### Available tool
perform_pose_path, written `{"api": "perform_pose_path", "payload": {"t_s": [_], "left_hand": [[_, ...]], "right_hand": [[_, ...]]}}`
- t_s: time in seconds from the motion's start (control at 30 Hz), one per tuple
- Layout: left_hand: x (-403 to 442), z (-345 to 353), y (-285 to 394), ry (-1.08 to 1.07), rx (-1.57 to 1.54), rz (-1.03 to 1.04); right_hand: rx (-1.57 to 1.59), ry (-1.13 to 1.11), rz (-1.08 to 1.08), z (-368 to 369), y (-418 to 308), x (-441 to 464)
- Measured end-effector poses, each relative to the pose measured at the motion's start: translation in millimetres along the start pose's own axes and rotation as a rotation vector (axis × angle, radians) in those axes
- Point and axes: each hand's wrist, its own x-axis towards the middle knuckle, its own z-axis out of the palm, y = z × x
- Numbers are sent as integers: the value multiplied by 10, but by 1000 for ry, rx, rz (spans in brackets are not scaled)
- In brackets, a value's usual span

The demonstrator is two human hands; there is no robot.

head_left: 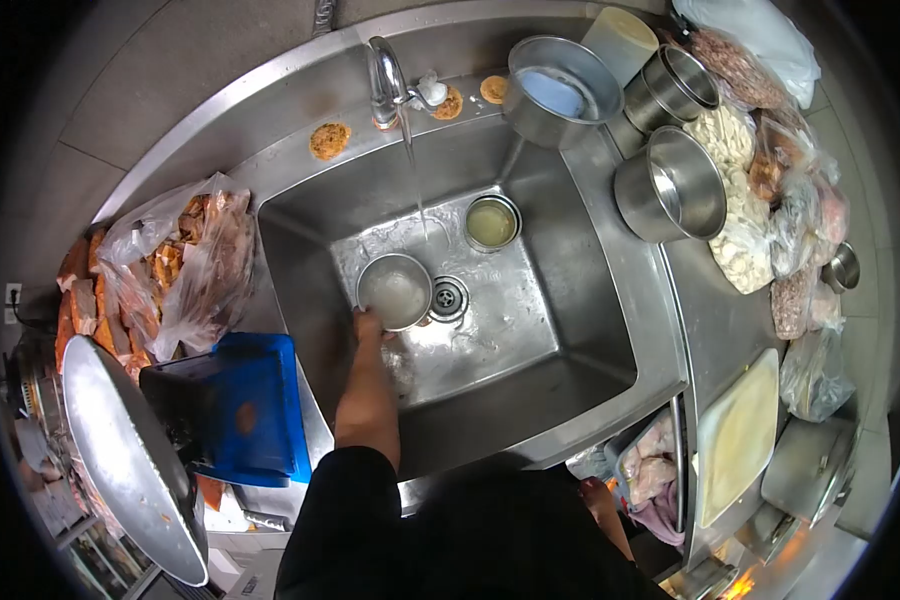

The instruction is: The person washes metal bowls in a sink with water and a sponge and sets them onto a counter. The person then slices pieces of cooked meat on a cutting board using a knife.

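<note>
My left hand [368,324] is closed on the near rim of a round metal bowl [395,290] that holds cloudy liquid, low in the steel sink [470,370]. Beside the bowl is the drain [448,299]. A smaller round container [492,222] with yellowish liquid stands on the sink floor farther back. Water runs from the faucet [386,85] into the sink behind the bowl. My right hand [595,495] hangs low at my side, near a container of raw meat [652,460]; its fingers are too unclear to make out.
Metal pots [670,185] and a large round pan [560,92] stand at the back right. Bagged food [205,260] and a blue tray [260,410] lie left. A white board [738,440] is at the right; flames [740,585] show lower right.
</note>
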Motion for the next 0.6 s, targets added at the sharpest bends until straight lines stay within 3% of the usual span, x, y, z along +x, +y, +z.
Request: {"api": "perform_pose_path", "payload": {"t_s": [0.03, 0.1, 0.13, 0.17, 0.23, 0.3, 0.37, 0.43, 0.5, 0.57, 0.6], "left_hand": [[-130, 158, 58, -2, -8, -6], [-171, 478, 236, -29, -133, 193], [-63, 633, 332, -32, -144, 189], [94, 812, 443, -27, -12, 194], [229, 1035, 674, -22, 120, 195], [68, 1099, 956, 271, 802, 411], [-199, 1019, 1247, 320, 862, 509], [-273, 1008, 1471, 373, 924, 617], [-213, 986, 1699, 293, 1013, 769], [-308, 1004, 1870, 303, 982, 875], [-564, 975, 2035, 275, 1120, 928]], "right_hand": [[-9, 5, 0, -92, -69, -75], [-99, -20, -9, -250, -173, -120], [-121, -105, -121, -340, -63, -107], [-128, -98, -122, -446, -149, -157], [-294, -221, 86, -713, -818, -739], [-262, -237, 60, -959, -1304, -1127], [-220, -258, 24, -1136, -1654, -1239], [-46, -272, -311, -1255, -1945, -1230], [-277, -135, -663, -1309, -2695, -1249], [-274, -143, -838, -1251, -3273, -1028], [-301, -154, -867, -1189, -3572, -864]]}}
